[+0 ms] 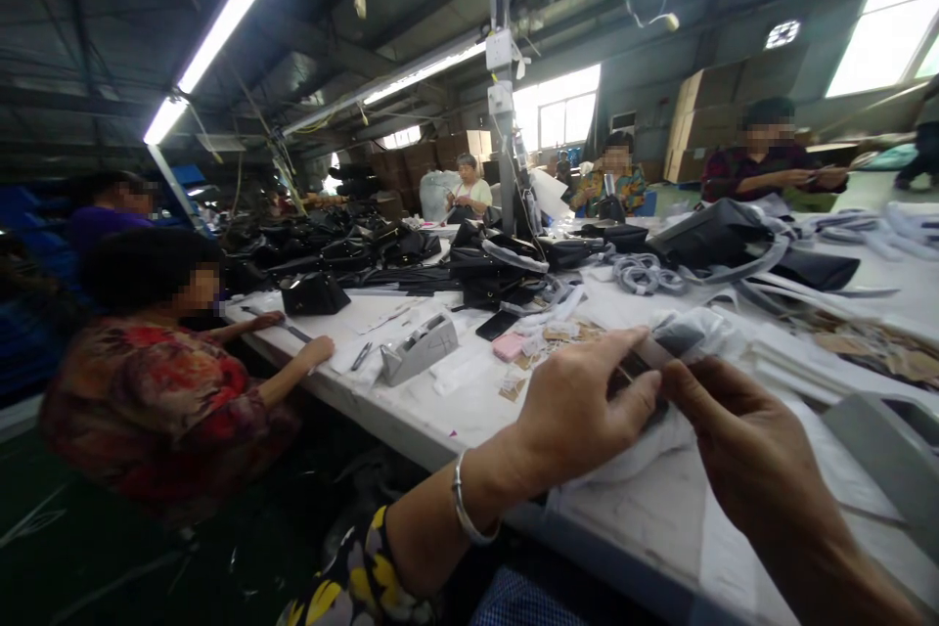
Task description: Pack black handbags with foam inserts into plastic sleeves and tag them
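Observation:
My left hand (579,406), with a silver bangle at the wrist, is bent round a dark piece partly hidden behind its fingers. My right hand (752,445) is closed, thumb against fingers, at one end of a short pale strip (654,350) that spans the gap between both hands. Whether the strip is tape or film, I cannot tell. Just behind the fingers lies crumpled clear plastic wrapping (708,328) with something dark inside. Both hands are above the near edge of the white table (476,421).
A grey tape dispenser (420,349) stands left of my hands, another (884,450) at the right. Nearby lie a black phone (497,325), a pink box (509,346) and brown tags (876,352). Black bags (488,274) are piled behind. A co-worker (161,381) sits at left.

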A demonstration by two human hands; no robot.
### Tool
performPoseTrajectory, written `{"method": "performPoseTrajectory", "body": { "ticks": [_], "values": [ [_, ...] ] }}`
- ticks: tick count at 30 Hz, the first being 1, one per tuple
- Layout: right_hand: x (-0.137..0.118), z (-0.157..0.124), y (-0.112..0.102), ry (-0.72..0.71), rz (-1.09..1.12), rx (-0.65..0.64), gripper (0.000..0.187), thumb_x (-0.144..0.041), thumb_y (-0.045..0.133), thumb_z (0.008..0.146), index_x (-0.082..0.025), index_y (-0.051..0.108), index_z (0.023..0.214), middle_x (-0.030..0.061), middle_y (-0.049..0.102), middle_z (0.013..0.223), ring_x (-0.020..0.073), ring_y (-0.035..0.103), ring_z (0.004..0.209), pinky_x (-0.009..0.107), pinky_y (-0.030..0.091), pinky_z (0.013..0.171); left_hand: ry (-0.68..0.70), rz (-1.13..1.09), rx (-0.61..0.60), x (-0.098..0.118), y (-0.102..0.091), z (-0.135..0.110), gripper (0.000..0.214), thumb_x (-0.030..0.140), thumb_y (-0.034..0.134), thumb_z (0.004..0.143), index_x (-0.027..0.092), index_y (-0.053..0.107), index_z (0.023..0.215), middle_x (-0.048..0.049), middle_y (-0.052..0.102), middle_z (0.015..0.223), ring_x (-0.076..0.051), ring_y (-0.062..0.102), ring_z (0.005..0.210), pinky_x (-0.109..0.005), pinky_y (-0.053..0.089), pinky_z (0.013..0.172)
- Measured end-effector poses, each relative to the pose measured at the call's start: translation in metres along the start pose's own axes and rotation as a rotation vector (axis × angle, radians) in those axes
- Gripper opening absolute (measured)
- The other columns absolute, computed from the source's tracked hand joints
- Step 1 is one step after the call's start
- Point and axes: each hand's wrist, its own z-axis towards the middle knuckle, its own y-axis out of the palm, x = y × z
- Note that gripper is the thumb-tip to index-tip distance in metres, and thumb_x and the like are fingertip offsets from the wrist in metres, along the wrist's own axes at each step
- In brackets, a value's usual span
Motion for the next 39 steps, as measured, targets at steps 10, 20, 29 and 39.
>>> {"method": "performPoseTrajectory", "body": {
  "ticks": [10,20,29,39],
  "values": [
    [-0.016,-0.001,0.004,-0.015,-0.037,-0.075,0.026,-0.045,0.076,0.080,-0.020,0.073,0.089,0.0031,0.073,0.086,0.0196,0.068,0.082,0.031,0.053,0.080,-0.311,-0.655,-0.045,-0.017,0.010,0.012,0.032,0.040,0.069,0.084,0.017,0.068,0.106,-0.0069,0.073,0.106,-0.021,0.067,0.100,-0.033,0.050,0.091],
    [0.011,-0.015,-0.218,-0.024,-1.092,0.503,0.031,-0.034,0.067,0.085,-0.016,0.071,0.110,0.0137,0.047,0.149,0.0298,0.036,0.142,0.041,0.022,0.120,-0.629,-0.702,0.065,-0.030,0.013,0.017,0.050,0.047,0.082,0.068,0.024,0.068,0.111,-0.0005,0.076,0.104,-0.021,0.070,0.094,-0.028,0.055,0.079],
    [0.033,0.013,-0.289,0.522,-0.807,0.445,0.027,-0.037,0.064,0.094,-0.015,0.068,0.109,0.0090,0.065,0.123,0.0257,0.060,0.116,0.049,0.045,0.102,-0.670,-0.603,0.070,-0.026,0.013,0.019,0.053,0.052,0.082,0.065,0.028,0.070,0.111,0.0021,0.076,0.101,-0.021,0.070,0.091,-0.030,0.055,0.079],
    [-0.002,-0.013,-0.287,0.348,-0.392,0.501,0.042,-0.057,0.077,0.071,-0.015,0.075,0.077,0.0143,0.072,0.115,0.0260,0.060,0.119,0.035,0.047,0.100,-0.654,-0.527,0.077,-0.028,0.014,0.017,0.044,0.053,0.080,0.066,0.035,0.072,0.105,0.0085,0.078,0.095,-0.025,0.072,0.090,-0.035,0.059,0.073]
  ]
}}
